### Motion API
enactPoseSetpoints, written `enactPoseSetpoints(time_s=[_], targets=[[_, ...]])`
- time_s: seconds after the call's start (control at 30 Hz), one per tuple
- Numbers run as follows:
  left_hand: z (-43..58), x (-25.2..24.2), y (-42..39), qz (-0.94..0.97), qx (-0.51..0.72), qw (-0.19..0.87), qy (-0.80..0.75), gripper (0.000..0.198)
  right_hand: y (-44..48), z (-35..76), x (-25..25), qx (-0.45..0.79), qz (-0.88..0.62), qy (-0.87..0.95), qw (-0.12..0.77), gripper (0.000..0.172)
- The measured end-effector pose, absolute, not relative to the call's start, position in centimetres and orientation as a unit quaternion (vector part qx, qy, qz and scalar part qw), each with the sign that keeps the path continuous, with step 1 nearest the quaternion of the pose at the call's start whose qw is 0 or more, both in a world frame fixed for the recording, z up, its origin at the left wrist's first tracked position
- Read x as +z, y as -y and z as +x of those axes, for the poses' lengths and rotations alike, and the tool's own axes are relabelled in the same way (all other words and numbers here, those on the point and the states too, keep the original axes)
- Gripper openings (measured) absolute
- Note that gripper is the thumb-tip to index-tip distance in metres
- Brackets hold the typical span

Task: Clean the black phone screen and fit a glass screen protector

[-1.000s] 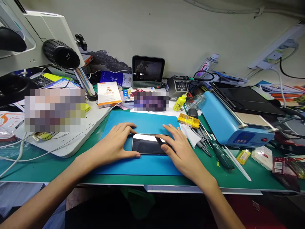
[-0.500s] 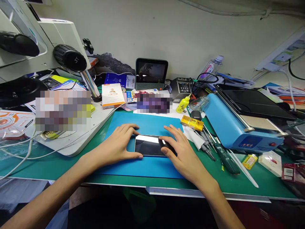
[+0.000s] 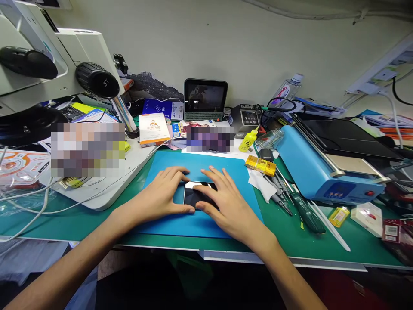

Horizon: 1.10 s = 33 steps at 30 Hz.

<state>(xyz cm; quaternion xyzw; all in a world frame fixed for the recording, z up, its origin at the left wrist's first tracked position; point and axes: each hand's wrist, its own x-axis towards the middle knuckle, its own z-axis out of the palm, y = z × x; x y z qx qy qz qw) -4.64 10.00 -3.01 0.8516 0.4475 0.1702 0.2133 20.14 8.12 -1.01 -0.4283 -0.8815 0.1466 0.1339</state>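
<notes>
"Fingers half-open?"
"Both hands': left hand curves round the left end of the phone, right hand spreads over it; any grip, I can't tell."
"Lying how?"
"Glossy side up on the mat, long axis along the front edge of the worktop."
"Writing?"
"'Gan…' on the bottle, near the back edge."

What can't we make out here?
All in the head view:
Phone: right end hidden by the right hand.
Microscope: left part cut off by left edge.
White base: things on it masked by pixelation.
Power strip: cut off by right edge.
Yellow bottle: lettering too small.
</notes>
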Motion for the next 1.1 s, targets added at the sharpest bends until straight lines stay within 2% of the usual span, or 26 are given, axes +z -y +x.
enactPoseSetpoints(time_s=[0.37, 1.1], targets=[[-4.7, -2.5, -10.1, 0.844, 0.171, 0.231, -0.453, 0.065, -7.4, 29.2, -2.1, 0.189, -0.509, 0.822, 0.169, 0.047], [-4.8, -3.3, -10.0, 0.854, 0.193, 0.211, -0.434, 0.062, -8.5, 19.7, -0.4, 0.16, -0.391, 0.898, 0.126, 0.047]])
